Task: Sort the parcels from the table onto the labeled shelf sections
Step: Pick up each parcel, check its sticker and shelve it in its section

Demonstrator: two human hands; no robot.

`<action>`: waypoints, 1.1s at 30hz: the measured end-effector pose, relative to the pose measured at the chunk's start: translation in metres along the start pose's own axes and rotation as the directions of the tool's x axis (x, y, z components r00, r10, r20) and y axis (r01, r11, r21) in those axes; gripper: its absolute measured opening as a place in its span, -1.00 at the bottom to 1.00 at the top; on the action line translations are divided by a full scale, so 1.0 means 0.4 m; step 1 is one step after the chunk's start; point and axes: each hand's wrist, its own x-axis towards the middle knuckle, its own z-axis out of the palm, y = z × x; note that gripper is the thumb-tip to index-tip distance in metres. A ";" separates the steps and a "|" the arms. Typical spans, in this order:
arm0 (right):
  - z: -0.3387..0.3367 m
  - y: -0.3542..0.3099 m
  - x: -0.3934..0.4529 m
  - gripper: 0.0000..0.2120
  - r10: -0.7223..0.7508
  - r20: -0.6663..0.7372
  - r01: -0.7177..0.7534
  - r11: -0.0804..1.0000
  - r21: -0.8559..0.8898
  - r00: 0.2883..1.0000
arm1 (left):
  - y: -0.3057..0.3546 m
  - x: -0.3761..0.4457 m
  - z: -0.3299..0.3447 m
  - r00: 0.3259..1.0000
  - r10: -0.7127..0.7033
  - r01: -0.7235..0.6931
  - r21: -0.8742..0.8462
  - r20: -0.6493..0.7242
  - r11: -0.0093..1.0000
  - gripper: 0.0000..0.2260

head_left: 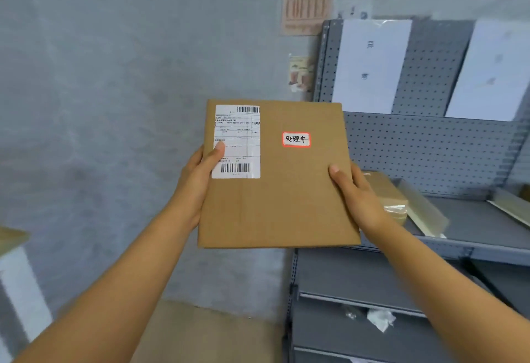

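I hold a flat brown cardboard parcel (286, 205) up in front of me, face toward me. It carries a white shipping label with barcodes at its upper left and a small red-framed sticker with handwritten characters near the middle. My left hand (198, 179) grips its left edge, thumb on the label. My right hand (355, 193) grips its right edge, thumb on the front. The grey pegboard shelf (430, 156) stands just right of the parcel, with two white section sheets (372, 64) (493, 70) on its back panel.
On the shelf board (473, 219) lie a small tan box (393, 199) with clear tape and a transparent-wrapped flat item (424, 210). Lower shelf boards hold crumpled white scraps (380, 319). A grey wall fills the left, with a white-legged table corner (11, 239) at the far left.
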 end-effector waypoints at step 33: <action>-1.479 0.248 0.026 -0.60 0.057 -0.571 -0.152 0.981 -0.120 0.819 | -0.578 0.334 1.581 0.861 -0.195 0.224 -0.006 0.470 0.975 -0.53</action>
